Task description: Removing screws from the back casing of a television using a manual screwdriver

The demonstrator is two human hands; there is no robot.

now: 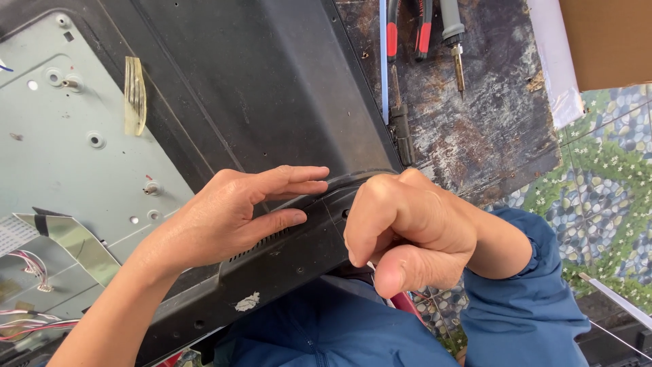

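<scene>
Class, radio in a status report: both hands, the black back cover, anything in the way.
Left hand flat on black back cover, fingers at its edge seam. Right hand fisted at same edge; grip hidden. Soldering iron and pliers lie apart on worn bench.

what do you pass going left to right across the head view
grey metal chassis plate → strip of yellowish tape → left hand on the black plastic back cover → right hand → soldering iron on the worn workbench → cardboard box

You have one black television back cover (258,88), one soldering iron (454,41), one pair of red-handled pliers (407,30), two hands.
</scene>
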